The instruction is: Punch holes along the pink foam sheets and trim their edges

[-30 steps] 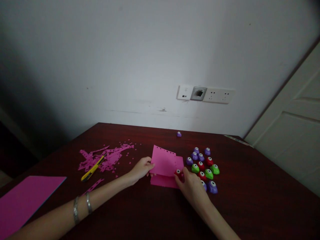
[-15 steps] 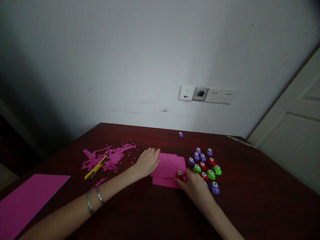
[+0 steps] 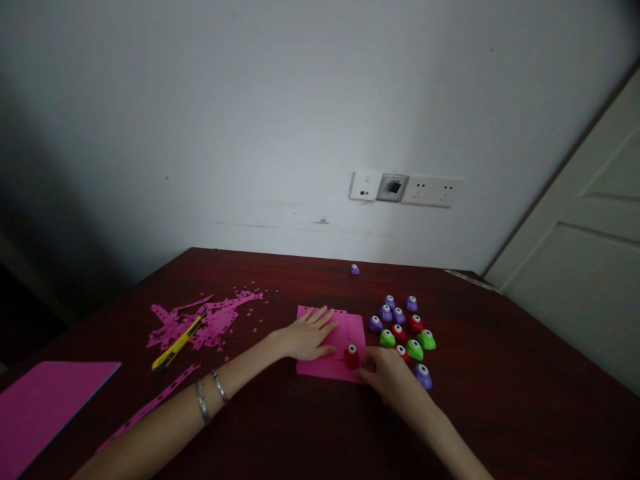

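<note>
My left hand [image 3: 311, 335] lies with spread fingers on a pile of pink paper sheets [image 3: 356, 328], pressing on their left part. Small punched holes show near the top edge and down the sheets. A red craft punch [image 3: 351, 357] with a white and black top stands on the lower right of the paper, apart from my left hand. Beside it, my right hand [image 3: 389, 373] has its fingers curled and its thumb at the lower right corner of the paper. The fingertips there are partly hidden, but they appear to pinch the paper edge.
Several purple, red and green craft punches [image 3: 415, 349] stand close on the right; one purple punch [image 3: 355, 269] is near the wall. Pink scraps [image 3: 220, 323] and a yellow utility knife [image 3: 177, 344] lie left. A punched strip [image 3: 155, 402] and a large pink sheet [image 3: 50, 407] are nearer.
My left hand has shifted from the paper's left edge onto its surface, fingers spread. My right hand has come off the red punch to the paper's right corner. The view has shifted slightly.
</note>
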A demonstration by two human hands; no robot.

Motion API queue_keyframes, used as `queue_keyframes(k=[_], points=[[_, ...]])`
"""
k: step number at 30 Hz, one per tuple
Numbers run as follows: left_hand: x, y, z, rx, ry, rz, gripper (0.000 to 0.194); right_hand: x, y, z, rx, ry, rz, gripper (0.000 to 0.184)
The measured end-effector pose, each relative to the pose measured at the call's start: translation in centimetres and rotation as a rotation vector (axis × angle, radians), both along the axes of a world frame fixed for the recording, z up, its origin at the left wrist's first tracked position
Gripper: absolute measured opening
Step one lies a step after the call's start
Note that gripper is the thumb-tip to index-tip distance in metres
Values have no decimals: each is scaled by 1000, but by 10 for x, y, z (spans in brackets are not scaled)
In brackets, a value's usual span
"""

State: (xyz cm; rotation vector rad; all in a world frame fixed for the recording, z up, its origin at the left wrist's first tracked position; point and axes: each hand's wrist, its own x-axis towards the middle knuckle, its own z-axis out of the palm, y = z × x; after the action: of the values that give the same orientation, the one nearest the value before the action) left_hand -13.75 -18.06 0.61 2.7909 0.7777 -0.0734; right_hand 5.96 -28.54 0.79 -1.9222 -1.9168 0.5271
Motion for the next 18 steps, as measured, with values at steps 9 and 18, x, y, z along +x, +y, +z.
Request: queue_keyframes(k=[9, 18], points=[[6, 3, 2, -61, -23, -70, 68, 0, -3, 3, -4, -25, 36, 9], [10, -1, 2, -61, -34, -95, 69, 1, -2, 2, -21, -44, 46, 9]])
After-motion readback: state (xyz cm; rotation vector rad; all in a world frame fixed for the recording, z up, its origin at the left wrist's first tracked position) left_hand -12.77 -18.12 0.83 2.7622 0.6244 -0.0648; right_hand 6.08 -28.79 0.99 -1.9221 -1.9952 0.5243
